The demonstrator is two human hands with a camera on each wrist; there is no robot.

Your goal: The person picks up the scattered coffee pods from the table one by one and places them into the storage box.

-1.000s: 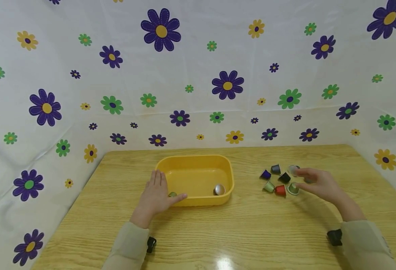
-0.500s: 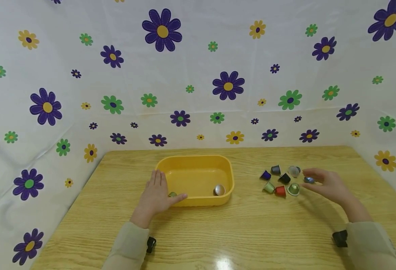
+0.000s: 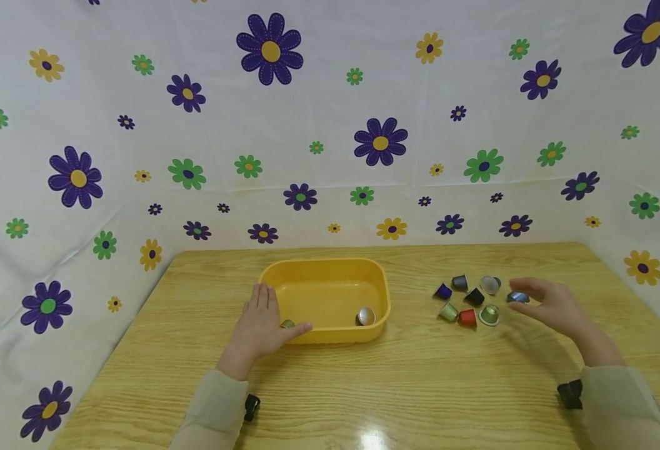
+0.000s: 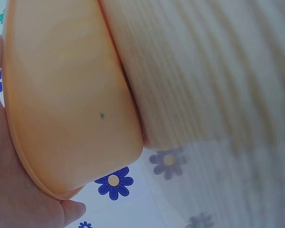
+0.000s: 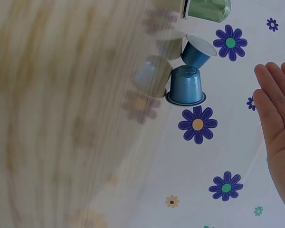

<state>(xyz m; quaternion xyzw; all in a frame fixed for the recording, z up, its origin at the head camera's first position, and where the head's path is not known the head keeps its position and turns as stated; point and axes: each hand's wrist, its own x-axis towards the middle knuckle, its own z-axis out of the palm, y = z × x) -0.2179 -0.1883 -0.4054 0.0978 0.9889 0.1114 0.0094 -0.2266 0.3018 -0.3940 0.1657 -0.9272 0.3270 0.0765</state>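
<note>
My left hand [image 3: 259, 328] rests on the left end of a yellow plastic tub [image 3: 330, 336], fingers straight along its rim and thumb across the front corner. In the left wrist view this hand [image 4: 14, 185] lies against the tub's wall [image 4: 71, 104]. Inside sit a capsule with a silvery lid [image 3: 366, 316] and a partly hidden green capsule [image 3: 287, 324]. My right hand [image 3: 552, 309] hovers at a blue coffee capsule [image 3: 517, 297], thumb and fingers spread. In the right wrist view an upright blue capsule [image 5: 186, 85] stands apart from the hand [image 5: 282, 123].
Left of my right hand lie several coffee capsules: an upright green one [image 3: 490, 314], a tipped pale green one [image 3: 449, 312], a red one [image 3: 467, 317], a black one [image 3: 474, 297], a purple one [image 3: 442, 291] and a grey one [image 3: 459, 282]. Flowered cloth [image 3: 319, 106] walls the wooden table [image 3: 420, 387].
My right hand has drawn to the right, away from the upright green capsule, and the blue capsule has come into sight between thumb and fingers. The left hand and tub stay put.
</note>
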